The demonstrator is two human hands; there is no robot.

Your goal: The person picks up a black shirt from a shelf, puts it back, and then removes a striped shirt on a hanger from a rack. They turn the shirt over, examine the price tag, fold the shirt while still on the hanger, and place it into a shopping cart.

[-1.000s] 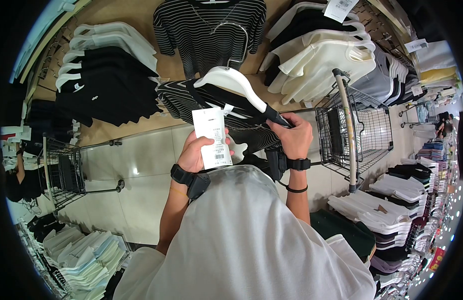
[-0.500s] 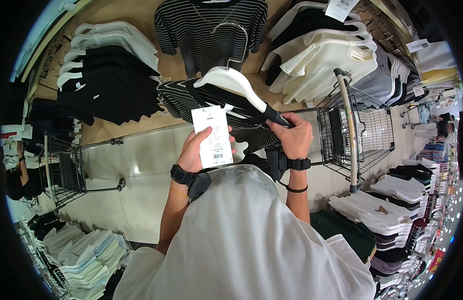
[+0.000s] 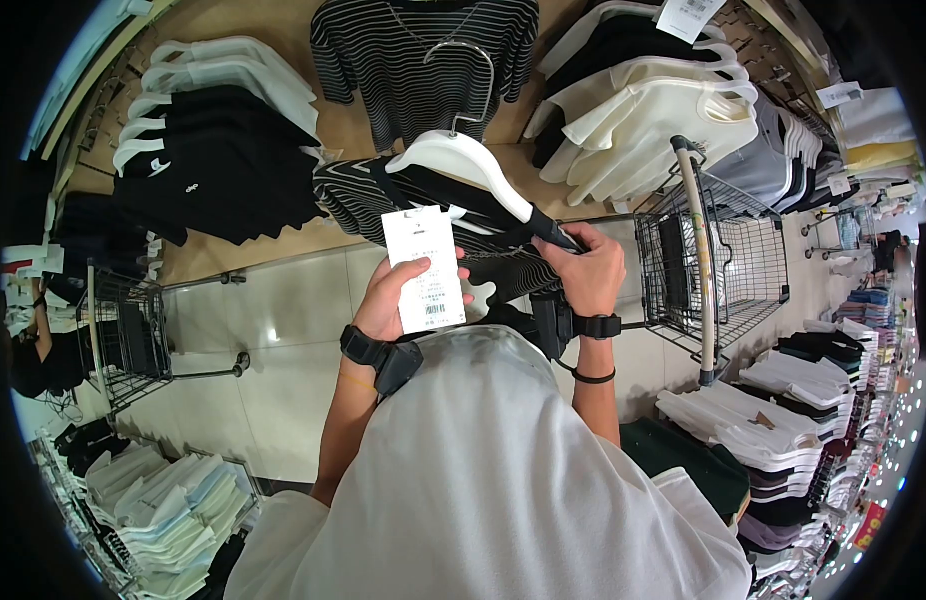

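Note:
My left hand [image 3: 391,296] holds a white paper tag [image 3: 420,235] with printed text and a barcode, the thumb lying across its front. My right hand [image 3: 587,268] is closed on the shoulder of a black-and-white striped shirt [image 3: 355,200] at the end of its white hanger [image 3: 461,160]. The hanger's metal hook points up, in front of another striped shirt [image 3: 423,75] hanging on the display. Part of the held shirt is hidden behind the tag and my hands.
Black shirts [image 3: 223,165] hang at the left, cream shirts [image 3: 663,130] at the right. Wire carts [image 3: 743,250] stand on both sides. A person [image 3: 45,345] is at the far left. Folded or hanging white clothes [image 3: 168,520] fill the lower left, more garments [image 3: 743,430] the lower right.
My left thumb has slid slightly to the right across the tag. The shirt, hanger and right hand have barely moved.

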